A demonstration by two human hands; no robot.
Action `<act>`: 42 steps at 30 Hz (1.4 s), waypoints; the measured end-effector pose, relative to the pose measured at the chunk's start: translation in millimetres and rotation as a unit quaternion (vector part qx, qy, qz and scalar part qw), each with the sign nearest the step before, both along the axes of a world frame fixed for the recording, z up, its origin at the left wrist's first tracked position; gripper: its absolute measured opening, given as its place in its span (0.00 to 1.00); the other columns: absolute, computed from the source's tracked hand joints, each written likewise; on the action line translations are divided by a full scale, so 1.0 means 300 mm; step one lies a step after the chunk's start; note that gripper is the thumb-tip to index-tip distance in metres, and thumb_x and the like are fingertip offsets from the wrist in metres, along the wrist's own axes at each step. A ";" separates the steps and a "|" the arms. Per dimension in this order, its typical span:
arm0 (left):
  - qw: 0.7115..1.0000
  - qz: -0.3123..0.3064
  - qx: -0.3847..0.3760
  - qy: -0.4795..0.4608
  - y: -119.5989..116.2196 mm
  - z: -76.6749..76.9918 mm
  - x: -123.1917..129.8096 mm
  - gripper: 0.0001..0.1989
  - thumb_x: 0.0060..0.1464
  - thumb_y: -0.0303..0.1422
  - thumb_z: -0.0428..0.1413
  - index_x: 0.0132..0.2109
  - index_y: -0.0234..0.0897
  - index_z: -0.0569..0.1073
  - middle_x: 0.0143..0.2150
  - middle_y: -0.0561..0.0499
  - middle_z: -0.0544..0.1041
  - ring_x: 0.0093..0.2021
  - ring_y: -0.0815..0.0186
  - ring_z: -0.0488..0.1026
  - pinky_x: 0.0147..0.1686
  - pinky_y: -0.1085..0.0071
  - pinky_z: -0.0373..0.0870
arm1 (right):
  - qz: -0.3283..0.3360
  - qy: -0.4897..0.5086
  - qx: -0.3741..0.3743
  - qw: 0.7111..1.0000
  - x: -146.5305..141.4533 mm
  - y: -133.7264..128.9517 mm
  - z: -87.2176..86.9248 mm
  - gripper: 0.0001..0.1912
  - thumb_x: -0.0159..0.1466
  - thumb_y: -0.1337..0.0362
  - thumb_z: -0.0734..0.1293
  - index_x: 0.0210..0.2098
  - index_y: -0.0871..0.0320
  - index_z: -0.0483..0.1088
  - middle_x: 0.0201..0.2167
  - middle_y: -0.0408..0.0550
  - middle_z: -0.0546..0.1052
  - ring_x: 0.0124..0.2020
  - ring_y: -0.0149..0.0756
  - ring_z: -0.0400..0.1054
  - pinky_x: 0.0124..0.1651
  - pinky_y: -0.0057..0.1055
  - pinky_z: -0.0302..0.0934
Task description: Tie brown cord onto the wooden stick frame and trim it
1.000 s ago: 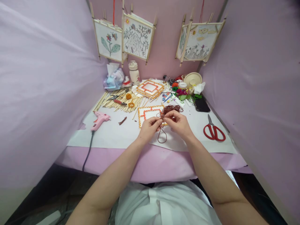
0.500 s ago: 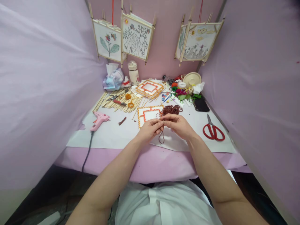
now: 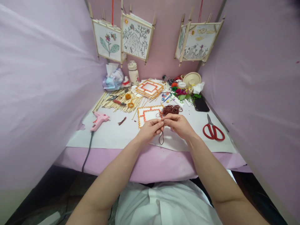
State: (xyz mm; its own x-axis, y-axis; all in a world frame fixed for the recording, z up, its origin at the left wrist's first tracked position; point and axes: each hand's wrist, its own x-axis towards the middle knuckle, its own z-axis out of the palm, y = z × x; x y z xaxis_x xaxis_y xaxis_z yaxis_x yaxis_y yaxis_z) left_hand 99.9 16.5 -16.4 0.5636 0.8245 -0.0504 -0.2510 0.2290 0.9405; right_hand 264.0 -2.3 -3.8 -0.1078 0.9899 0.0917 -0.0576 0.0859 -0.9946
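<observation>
Thin brown cord (image 3: 161,138) hangs in a small loop below my fingertips. My left hand (image 3: 152,128) is closed in a pinch on the cord. Against its fingertips, my right hand (image 3: 175,123) also pinches the cord; the exact grip between the fingers is too small to make out. Just behind my hands lies a tangled bundle of brown cord (image 3: 171,109). A white panel with orange and red looped edging (image 3: 150,109) lies flat, partly hidden by my left hand.
A pink glue gun (image 3: 99,121) with its cable is at the left, near pliers (image 3: 119,102) and thin sticks (image 3: 112,107). Red-handled scissors (image 3: 213,132) and a black phone (image 3: 201,104) lie at the right. Decorated lanterns (image 3: 137,37) hang at the back.
The fingers of my right hand have shifted very slightly, and the hanging cord loop has moved a little. Everything else looks the same.
</observation>
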 end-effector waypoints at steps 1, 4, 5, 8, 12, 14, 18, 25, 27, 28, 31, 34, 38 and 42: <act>1.000 0.002 0.009 0.004 0.001 -0.001 0.000 0.16 0.49 0.41 0.63 0.30 0.31 0.70 0.25 0.55 0.68 0.20 0.79 0.58 0.20 0.78 0.49 | -0.005 -0.003 0.001 1.000 0.003 0.003 -0.006 0.13 0.52 0.55 0.73 0.31 0.58 0.77 0.25 0.44 0.74 0.26 0.30 0.63 0.25 0.26 0.52; 0.999 0.010 0.032 0.017 0.001 -0.003 0.002 0.16 0.51 0.43 0.60 0.33 0.32 0.71 0.26 0.54 0.69 0.22 0.78 0.59 0.22 0.78 0.51 | -0.010 -0.005 -0.009 1.000 0.010 0.009 -0.024 0.14 0.54 0.53 0.72 0.33 0.57 0.76 0.25 0.43 0.74 0.24 0.28 0.61 0.23 0.26 0.49; 0.999 0.013 0.042 0.024 0.000 -0.003 0.002 0.16 0.51 0.44 0.60 0.33 0.33 0.72 0.27 0.54 0.69 0.22 0.77 0.59 0.22 0.77 0.51 | -0.012 -0.004 -0.014 1.000 0.011 0.011 -0.028 0.14 0.54 0.53 0.72 0.33 0.57 0.76 0.24 0.42 0.73 0.22 0.27 0.59 0.22 0.26 0.47; 0.993 0.025 0.090 0.067 -0.003 -0.004 0.002 0.15 0.51 0.43 0.59 0.33 0.34 0.72 0.26 0.55 0.67 0.23 0.75 0.58 0.24 0.76 0.53 | -0.018 0.001 -0.018 1.000 0.010 0.012 -0.029 0.15 0.54 0.52 0.72 0.32 0.58 0.76 0.23 0.41 0.72 0.20 0.25 0.55 0.21 0.26 0.43; 0.981 0.026 0.149 0.124 -0.007 0.005 -0.001 0.14 0.53 0.42 0.57 0.30 0.34 0.71 0.24 0.55 0.66 0.23 0.74 0.58 0.25 0.74 0.54 | -0.013 0.006 -0.003 1.000 0.003 0.011 -0.022 0.15 0.53 0.52 0.73 0.31 0.59 0.76 0.24 0.42 0.73 0.23 0.27 0.59 0.23 0.26 0.46; 0.978 0.018 0.157 0.136 -0.009 0.015 -0.003 0.15 0.54 0.42 0.56 0.29 0.33 0.71 0.24 0.55 0.67 0.23 0.74 0.59 0.25 0.74 0.54 | -0.012 0.009 0.000 1.000 0.002 0.011 -0.020 0.15 0.53 0.52 0.73 0.31 0.59 0.76 0.24 0.43 0.73 0.24 0.28 0.60 0.23 0.26 0.47; 0.973 -0.007 0.163 0.163 -0.008 0.024 -0.008 0.16 0.55 0.43 0.55 0.30 0.33 0.73 0.20 0.56 0.62 0.21 0.74 0.56 0.23 0.74 0.52 | -0.022 0.007 -0.021 1.000 0.002 0.010 -0.018 0.15 0.53 0.52 0.73 0.31 0.58 0.76 0.21 0.41 0.71 0.19 0.25 0.56 0.20 0.26 0.41; 0.975 -0.051 0.142 0.165 0.007 0.000 -0.015 0.16 0.54 0.43 0.56 0.33 0.32 0.75 0.21 0.55 0.64 0.20 0.75 0.56 0.22 0.75 0.51 | -0.047 0.005 -0.020 0.999 0.000 0.011 -0.016 0.15 0.52 0.51 0.73 0.29 0.58 0.75 0.19 0.39 0.70 0.17 0.24 0.51 0.19 0.27 0.39; 0.976 -0.059 0.132 0.166 0.007 0.000 -0.017 0.16 0.53 0.43 0.56 0.33 0.33 0.75 0.20 0.56 0.63 0.20 0.75 0.56 0.22 0.75 0.51 | -0.050 0.005 -0.018 0.999 0.001 0.012 -0.019 0.15 0.52 0.52 0.73 0.30 0.58 0.76 0.19 0.39 0.69 0.17 0.24 0.51 0.19 0.27 0.40; 0.976 -0.061 0.127 0.166 0.007 0.001 -0.017 0.16 0.53 0.43 0.56 0.33 0.33 0.76 0.20 0.56 0.63 0.20 0.75 0.56 0.22 0.75 0.51 | -0.050 0.003 -0.016 0.999 0.002 0.013 -0.021 0.15 0.52 0.52 0.73 0.30 0.58 0.76 0.18 0.39 0.69 0.17 0.24 0.51 0.19 0.27 0.41; 0.978 -0.049 0.118 0.164 0.004 0.006 -0.015 0.15 0.52 0.42 0.57 0.31 0.32 0.75 0.19 0.56 0.63 0.19 0.75 0.57 0.22 0.75 0.52 | -0.043 0.004 -0.013 0.999 0.001 0.020 -0.031 0.14 0.53 0.52 0.72 0.31 0.57 0.76 0.19 0.39 0.69 0.18 0.24 0.54 0.20 0.26 0.46; 0.982 -0.006 0.122 0.143 0.006 0.004 -0.012 0.14 0.52 0.41 0.57 0.30 0.33 0.74 0.18 0.56 0.63 0.18 0.75 0.56 0.21 0.76 0.52 | -0.018 0.041 0.014 0.999 -0.017 0.025 -0.044 0.16 0.55 0.53 0.72 0.41 0.55 0.75 0.31 0.42 0.75 0.26 0.27 0.65 0.28 0.27 0.59; 0.987 0.086 0.115 0.066 0.018 -0.006 -0.008 0.12 0.52 0.39 0.58 0.32 0.33 0.74 0.18 0.57 0.65 0.18 0.75 0.58 0.21 0.77 0.53 | 0.076 0.052 0.054 0.994 -0.063 0.019 -0.058 0.26 0.57 0.53 0.70 0.53 0.53 0.67 0.41 0.46 0.75 0.37 0.32 0.70 0.40 0.30 0.65; 0.982 0.160 0.095 0.018 0.031 -0.006 -0.012 0.11 0.49 0.37 0.60 0.35 0.33 0.75 0.26 0.53 0.73 0.21 0.75 0.63 0.23 0.77 0.58 | 0.136 -0.012 0.030 0.990 -0.072 0.007 -0.062 0.25 0.59 0.50 0.69 0.51 0.56 0.66 0.27 0.41 0.72 0.24 0.27 0.65 0.27 0.25 0.60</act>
